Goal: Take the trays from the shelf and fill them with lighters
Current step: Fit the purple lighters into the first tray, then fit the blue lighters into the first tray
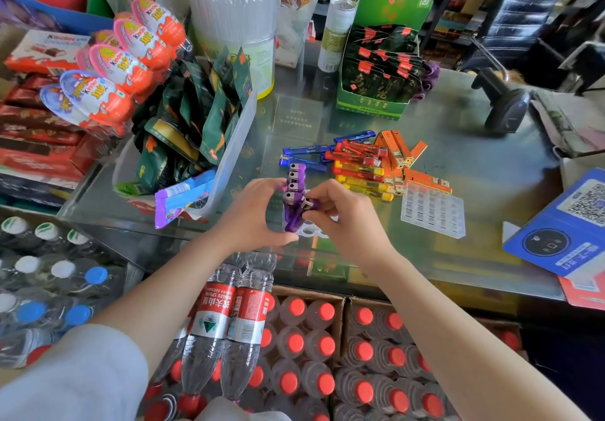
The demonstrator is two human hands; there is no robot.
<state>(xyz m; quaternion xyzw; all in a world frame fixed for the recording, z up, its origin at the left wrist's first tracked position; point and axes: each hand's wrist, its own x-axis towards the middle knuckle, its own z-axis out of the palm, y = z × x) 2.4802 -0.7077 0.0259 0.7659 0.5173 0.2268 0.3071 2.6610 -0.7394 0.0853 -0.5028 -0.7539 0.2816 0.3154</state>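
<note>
At frame centre, the left hand [258, 211] steadied a clear tray [309, 230] holding upright purple lighters [294, 185]. The right hand [340, 214] pinched another lighter [309, 204] by its metal head. Lighters looked light, rigid, slick; the thin tray likely flexed. Right of centre, loose lighters [363, 165] and a spare tray [432, 209] crowded the surface [474, 171].

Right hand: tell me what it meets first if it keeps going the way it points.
The right hand points left with a purple lighter; it would probably first meet the row of purple lighters standing in the tray.
</note>
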